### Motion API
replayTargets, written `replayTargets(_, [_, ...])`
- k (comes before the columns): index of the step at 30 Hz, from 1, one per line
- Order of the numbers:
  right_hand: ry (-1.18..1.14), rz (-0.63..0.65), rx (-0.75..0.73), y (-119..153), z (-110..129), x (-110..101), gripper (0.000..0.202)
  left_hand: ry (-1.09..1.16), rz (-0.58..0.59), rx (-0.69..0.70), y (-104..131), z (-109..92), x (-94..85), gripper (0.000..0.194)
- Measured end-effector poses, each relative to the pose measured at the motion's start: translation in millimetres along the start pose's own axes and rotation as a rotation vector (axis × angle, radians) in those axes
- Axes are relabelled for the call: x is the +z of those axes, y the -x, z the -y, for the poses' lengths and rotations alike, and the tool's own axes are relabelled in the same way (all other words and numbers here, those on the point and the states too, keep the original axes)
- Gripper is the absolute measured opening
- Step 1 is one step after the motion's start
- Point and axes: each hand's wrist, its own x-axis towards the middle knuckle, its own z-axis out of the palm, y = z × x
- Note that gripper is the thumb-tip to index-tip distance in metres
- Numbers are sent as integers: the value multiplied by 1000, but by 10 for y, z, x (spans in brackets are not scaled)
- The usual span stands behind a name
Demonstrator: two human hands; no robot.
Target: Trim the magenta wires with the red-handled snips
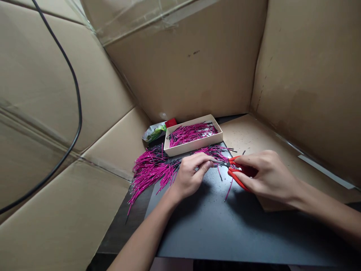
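Observation:
My right hand [265,175] is wrapped round the red handles of a pair of scissors [237,175], whose dark blades point left. Just beyond the blade tips, my left hand [193,173] is closed in a pinch; what lies between its fingertips is too small to make out. Behind my hands stands an open cream box [194,145] with many magenta and black wires [188,133] in it. A large loose pile of similar wires [152,169] spreads to the left of my left hand. One single wire [229,189] lies below the scissors.
Cardboard walls [180,75] surround the dark work surface [197,233]. A green and white packet [155,131] and a red object [170,122] sit left of the box. A flat cardboard sheet [248,135] lies at the right. A black cable [79,105] hangs at the left.

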Motion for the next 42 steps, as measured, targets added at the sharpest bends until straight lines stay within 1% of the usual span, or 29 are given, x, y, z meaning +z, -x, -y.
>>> replayTargets(7, [21, -8, -7, 10, -20, 3, 22, 46, 8, -27, 5, 22, 7, 17])
replayTargets(13, [24, -47, 27, 3, 19, 3, 21, 46, 9, -23, -2, 6, -3, 17])
replayTargets(21, [42, -18, 30, -3, 17, -9, 20, 35, 43, -11, -2, 14, 8, 23])
replayTargets(25, [44, -14, -2, 7, -24, 8, 22, 40, 50, -16, 0, 22, 9, 24])
replayTargets(32, [31, -36, 11, 0, -10, -3, 20, 32, 30, -18, -8, -18, -12, 22])
replayTargets(42, [28, -37, 14, 4, 12, -18, 20, 44, 61, -6, -4, 14, -5, 22])
